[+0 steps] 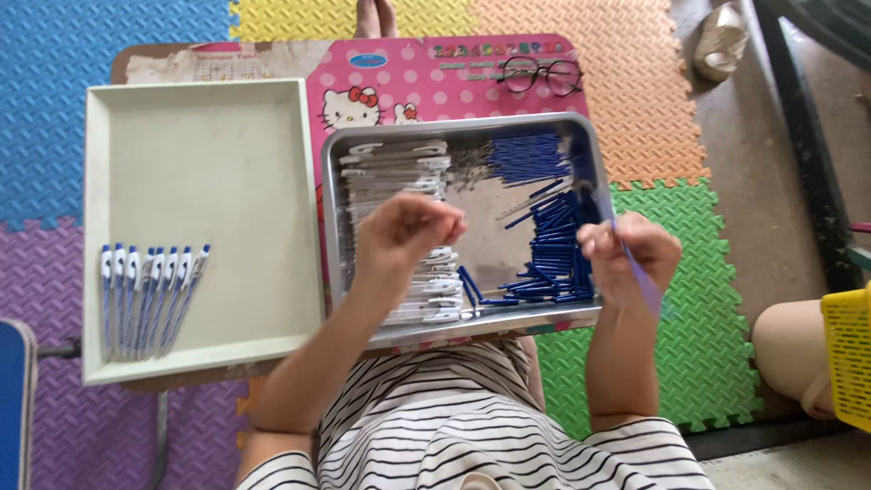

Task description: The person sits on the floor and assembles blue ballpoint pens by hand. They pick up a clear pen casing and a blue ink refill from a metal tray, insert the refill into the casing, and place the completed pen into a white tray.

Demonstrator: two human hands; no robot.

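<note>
Above the metal tray (594,172), the right hand (631,254) pinches a blue pen barrel (640,277); the left hand (404,231) has its fingers closed, on what I cannot tell. Eight finished pens (150,295) lie in the cream tray (195,163), while many white clips (399,168) and blue barrels (553,245) remain loose.

Around the work

Eyeglasses (539,74) lie on a pink board (454,82); foam mats (109,45) cover the floor; a yellow basket (849,354) stands at the right edge.
</note>
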